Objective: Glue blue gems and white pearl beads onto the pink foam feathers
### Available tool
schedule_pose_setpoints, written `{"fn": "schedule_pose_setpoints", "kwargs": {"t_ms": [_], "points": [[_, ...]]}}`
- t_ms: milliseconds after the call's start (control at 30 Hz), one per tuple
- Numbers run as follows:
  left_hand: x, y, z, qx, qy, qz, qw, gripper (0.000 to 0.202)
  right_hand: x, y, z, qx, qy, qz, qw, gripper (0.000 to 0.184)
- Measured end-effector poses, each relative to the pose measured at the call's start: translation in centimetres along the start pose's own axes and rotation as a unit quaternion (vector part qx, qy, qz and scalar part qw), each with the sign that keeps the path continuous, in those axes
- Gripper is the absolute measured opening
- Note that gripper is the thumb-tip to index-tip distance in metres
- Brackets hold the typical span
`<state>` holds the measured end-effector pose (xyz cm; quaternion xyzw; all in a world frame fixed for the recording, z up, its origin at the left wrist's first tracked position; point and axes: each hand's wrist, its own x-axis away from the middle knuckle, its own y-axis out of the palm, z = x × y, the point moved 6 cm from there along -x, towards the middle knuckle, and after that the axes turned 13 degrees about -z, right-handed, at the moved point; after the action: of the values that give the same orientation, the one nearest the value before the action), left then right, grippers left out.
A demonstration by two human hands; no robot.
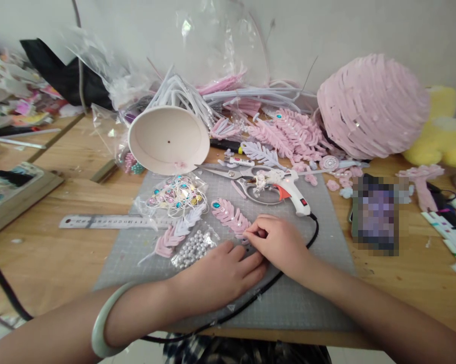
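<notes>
A pink feather shape [232,218] of fuzzy stems, with a blue gem at its tip and small pearls along it, lies on the grey cutting mat [319,222]. At its lower end my right hand [283,245] is closed in a pinch; whatever sits between the fingertips is too small to make out. My left hand [228,270] rests low beside that same end, fingers bent together, and what they hold, if anything, is hidden. Loose silver-white pearl beads [193,250] lie in a clear bag by the left hand. A second feather, pink and white [178,230], is just behind them.
A white glue gun [298,194] rests behind my hands, its black cord [277,278] crossing the mat. Scissors [228,174], a steel ruler [106,221], a bag of strung gems [178,194], a tipped bowl [169,131], a pink wrapped dome [372,106] and a phone stand around.
</notes>
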<state>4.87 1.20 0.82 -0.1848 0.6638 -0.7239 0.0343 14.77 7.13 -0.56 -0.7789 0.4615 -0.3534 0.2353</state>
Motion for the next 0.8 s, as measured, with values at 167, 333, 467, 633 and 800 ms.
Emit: {"fn": "schedule_pose_setpoints", "kwargs": {"t_ms": [167,333,467,633,800], "points": [[0.1,-0.2,0.1,-0.014,-0.005,0.013,1.0,0.035,-0.2,-0.6,-0.1,-0.026,-0.037,0.0,0.999,0.013],[0.1,0.0,0.0,-0.005,0.002,0.016,1.0,0.038,-1.3,-1.4,-2.6,0.138,-0.045,0.019,0.989,0.02],[0.1,0.1,-0.1,0.018,0.01,0.012,1.0,0.04,-2.9,-0.8,-4.6,0.274,-0.036,-0.024,0.961,0.027],[0.1,0.2,-0.1,0.032,0.011,0.018,0.999,0.038,-3.8,-0.4,-5.4,0.302,-0.011,-0.072,0.951,0.031],[0.2,0.0,-0.1,0.017,0.009,0.029,0.999,0.036,-4.5,-0.8,-5.7,0.299,0.015,-0.085,0.95,0.025]]}}
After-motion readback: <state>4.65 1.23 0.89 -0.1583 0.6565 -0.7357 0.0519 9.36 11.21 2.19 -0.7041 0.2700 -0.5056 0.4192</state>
